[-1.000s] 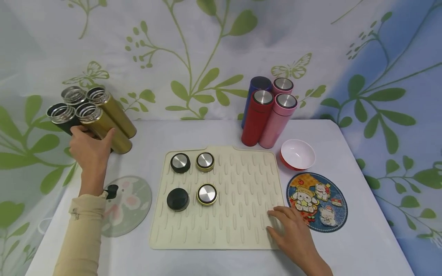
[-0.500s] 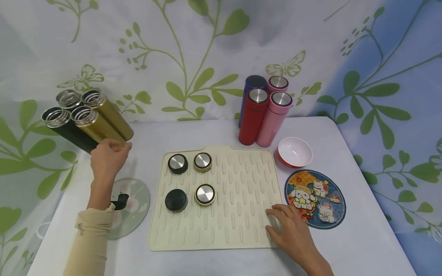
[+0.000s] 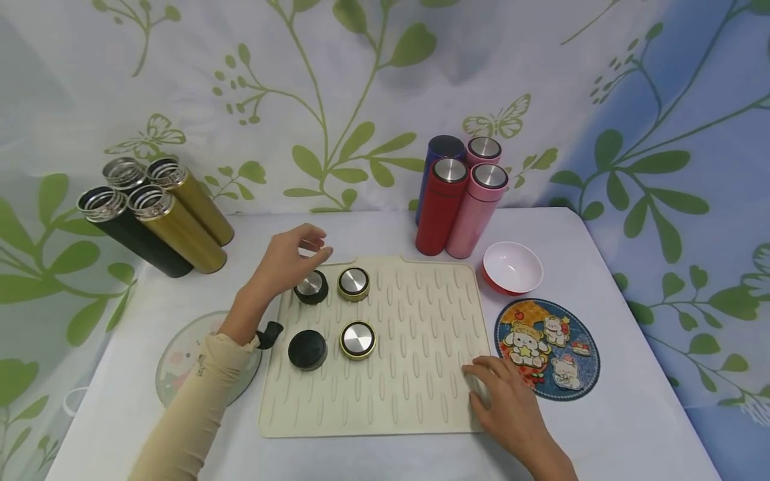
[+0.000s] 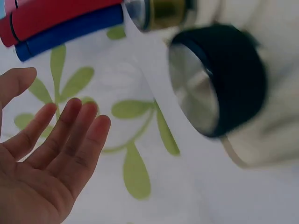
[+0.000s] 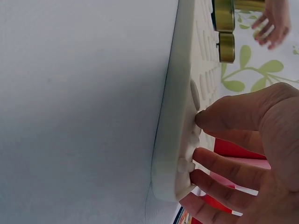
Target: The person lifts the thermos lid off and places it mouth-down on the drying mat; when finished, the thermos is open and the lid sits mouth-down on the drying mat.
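My left hand point(image 3: 291, 260) hovers over the back left corner of the cream drying mat point(image 3: 421, 401), fingers loosely bent and holding nothing. Just below it on the mat is a black flask lid with a silver top point(image 3: 311, 288), large in the left wrist view. Beside that lid sits a gold-rimmed lid point(image 3: 353, 282). Nearer the front lie another gold-rimmed lid point(image 3: 357, 339) and a plain black lid point(image 3: 307, 349). My right hand point(image 3: 508, 404) rests at the mat's right edge; its fingertips point(image 5: 201, 119) touch the ridged surface, with nothing gripped.
Several uncapped flasks stand at the back left, among them a black one point(image 3: 147, 240) and a gold one point(image 3: 180, 234). Capped flasks, including a red one point(image 3: 442, 210), stand at the back right. Nearby are a bowl point(image 3: 512, 267), a cartoon mat point(image 3: 577, 341) and a pale round mat point(image 3: 180, 354).
My left hand has let go of the flasks at the left, drawn back, and moved right to above the black silver-topped lid. My right hand has stayed at the mat's edge.
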Motion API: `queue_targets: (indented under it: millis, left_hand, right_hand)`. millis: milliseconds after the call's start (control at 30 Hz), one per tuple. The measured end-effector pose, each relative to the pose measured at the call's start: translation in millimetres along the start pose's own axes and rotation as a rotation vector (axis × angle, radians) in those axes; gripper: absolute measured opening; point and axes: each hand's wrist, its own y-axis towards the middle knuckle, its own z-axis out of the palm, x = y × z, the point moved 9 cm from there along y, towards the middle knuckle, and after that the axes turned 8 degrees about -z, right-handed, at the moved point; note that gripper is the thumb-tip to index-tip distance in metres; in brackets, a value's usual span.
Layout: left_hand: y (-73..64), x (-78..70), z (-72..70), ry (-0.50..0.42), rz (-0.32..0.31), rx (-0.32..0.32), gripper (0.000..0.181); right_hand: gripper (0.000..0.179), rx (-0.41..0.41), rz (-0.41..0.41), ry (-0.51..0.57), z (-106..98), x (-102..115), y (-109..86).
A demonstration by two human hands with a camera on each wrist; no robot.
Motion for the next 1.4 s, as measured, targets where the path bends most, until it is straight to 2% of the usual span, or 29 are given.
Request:
queue_targets:
  millis: [167,367,833,967,1133,1267,1400]
  left_hand:
    - [25.7,-31.6,27.0,-0.058,0.057,0.038,0.047]
    - [50.8,-51.9,61.9,-0.11,0.068,0.085,0.061]
    - [91.9,-100.8,126.5,-0.24,0.053,0.006,0.081]
    - [99.0,-109.0,134.9,-0.238,0.032,-0.015,0.083]
    - [103.1,-112.8,135.5,-0.199,-0.001,-0.05,0.083]
    - [103.0,-110.0,131.7,-0.124,-0.022,-0.095,0.081]
    - [100.8,-108.8,132.3,-0.051,-0.019,-0.089,0.081]
  right_hand:
    - [0.042,-0.009,0.001,0.004,-1,-1,-0.4]
    - [0.04,-0.015,-0.001,0.012,0,-2,-0.9]
    - [0.04,-0.014,0.016,0.018,1,-4,-2.5]
    - [0.039,-0.011,0.02,0.016,1,-5,-3.0]
    - [0.039,-0.019,0.021,0.014,-1,-5,-2.9]
    - [0.039,-0.024,0.011,0.018,-1,-4,-2.4]
    - [0.039,-0.037,0.005,0.016,-1,-5,-3.5]
